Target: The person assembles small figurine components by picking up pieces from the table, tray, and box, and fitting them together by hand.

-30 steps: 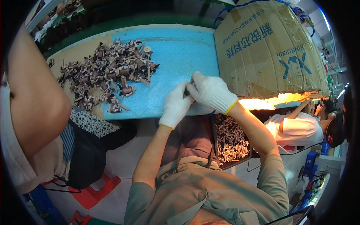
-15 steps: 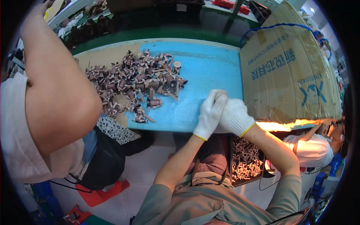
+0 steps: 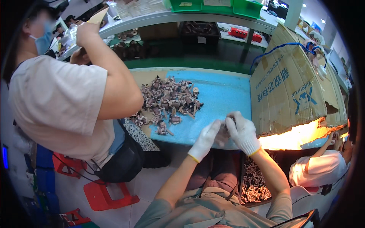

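Both my hands wear white knit gloves with yellow cuffs and meet over the near edge of the blue foam mat (image 3: 228,91). My left hand (image 3: 206,140) has its fingers drawn together, pointing toward the right. Curled fingers of my right hand (image 3: 243,131) face it. A small dark bit shows between the fingertips, too hidden to name. Left of my hands lies a heap of small figurines (image 3: 171,97), brownish purple with pale limbs and dark parts, spread over the mat and a brown board.
A large cardboard box (image 3: 285,87) stands right of the mat, with bright orange light beneath it. Below the table edge is a crate of small parts (image 3: 256,182). A co-worker (image 3: 64,95) stands close on the left, near a red stool (image 3: 106,197). Another person (image 3: 321,169) is at far right.
My hands were clasped together; now they have parted slightly, with the fingertips still close. The view has tilted up, showing more of the shelf and the co-worker at left.
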